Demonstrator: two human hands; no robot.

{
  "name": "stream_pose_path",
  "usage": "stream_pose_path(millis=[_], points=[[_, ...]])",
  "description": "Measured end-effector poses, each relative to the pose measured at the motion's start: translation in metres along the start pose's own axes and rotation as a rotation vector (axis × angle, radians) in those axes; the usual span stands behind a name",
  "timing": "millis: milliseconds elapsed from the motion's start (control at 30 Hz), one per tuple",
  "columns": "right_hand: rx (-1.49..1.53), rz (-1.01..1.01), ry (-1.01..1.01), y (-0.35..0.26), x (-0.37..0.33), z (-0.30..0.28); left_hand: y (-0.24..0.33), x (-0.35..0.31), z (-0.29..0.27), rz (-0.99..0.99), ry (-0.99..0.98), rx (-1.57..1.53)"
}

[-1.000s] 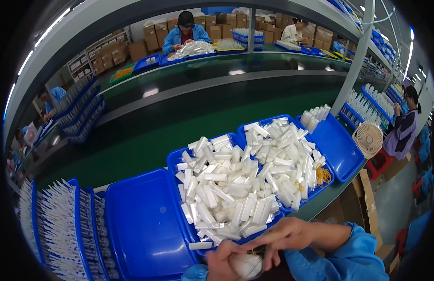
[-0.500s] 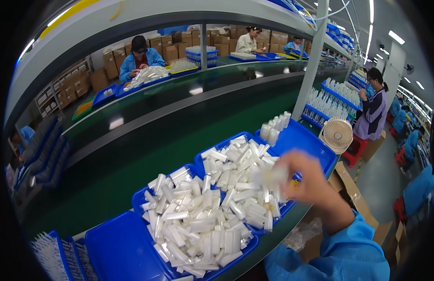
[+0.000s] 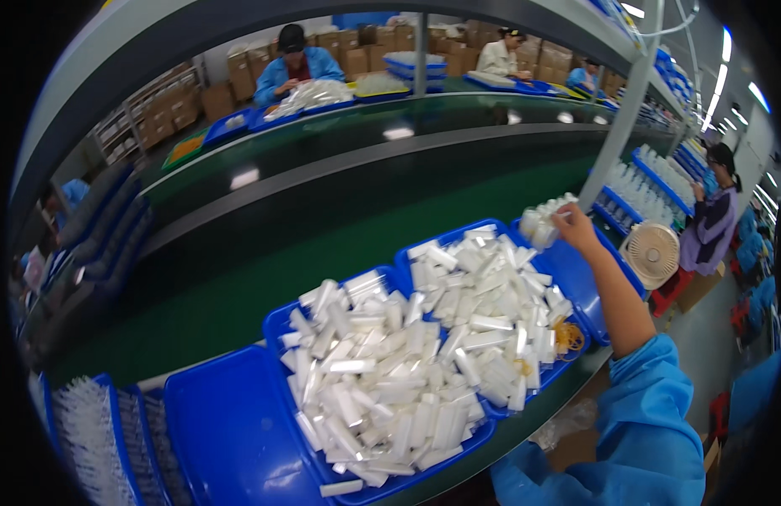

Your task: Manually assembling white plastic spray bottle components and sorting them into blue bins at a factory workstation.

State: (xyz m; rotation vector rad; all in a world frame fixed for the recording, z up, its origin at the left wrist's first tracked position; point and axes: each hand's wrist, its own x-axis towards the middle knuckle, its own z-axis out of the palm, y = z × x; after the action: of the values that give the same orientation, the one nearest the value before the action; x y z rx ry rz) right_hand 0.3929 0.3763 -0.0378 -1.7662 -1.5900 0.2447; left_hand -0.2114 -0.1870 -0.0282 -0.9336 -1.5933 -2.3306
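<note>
The person's right grip [image 3: 576,229] is at the far end of the right-hand tray [image 3: 576,278], its fingers drawn together against the near side of a cluster of white bundles [image 3: 539,221]. Whether it has hold of one cannot be told. The left grip is out of view, so its state cannot be told. The bundles stand close together at that tray's far left corner. The bare forearm and a blue sleeve [image 3: 639,422] reach across the tray's near side.

Along the bench [image 3: 538,409], two middle trays carry heaps of white packets [image 3: 352,388], glossy and lying every way. Yellow bands [image 3: 568,336] lie at the right edge of the heap nearer the arm. Another blue tray [image 3: 238,422] is to the left, beside stacked trays of clear pieces [image 3: 91,434]. A round fan [image 3: 652,255] stands just beyond the right-hand tray. Across the green belt [image 3: 340,228], a co-worker [image 3: 297,72] bends over a white heap.
</note>
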Motion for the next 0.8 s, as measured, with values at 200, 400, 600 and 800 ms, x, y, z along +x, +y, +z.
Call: stream_pose_path(millis=[200, 400, 600, 800], points=[[-0.175, -0.259, 0.126, 0.021, -0.001, -0.017, -0.002, 0.020, -0.032, -0.243, 0.050, -0.201], [-0.124, -0.534, 0.045, -0.132, -0.078, -0.015, 0.020, 0.043, -0.016, -0.559, 0.219, -0.043], [-0.019, -1.119, -0.430, -0.283, -0.215, 0.002, 0.030, 0.055, -0.040, -0.670, 0.155, -0.086], [0.038, -1.457, -0.582, -0.318, -0.332, 0.027, 0.043, 0.053, -0.026, -0.670, 0.102, -0.293]])
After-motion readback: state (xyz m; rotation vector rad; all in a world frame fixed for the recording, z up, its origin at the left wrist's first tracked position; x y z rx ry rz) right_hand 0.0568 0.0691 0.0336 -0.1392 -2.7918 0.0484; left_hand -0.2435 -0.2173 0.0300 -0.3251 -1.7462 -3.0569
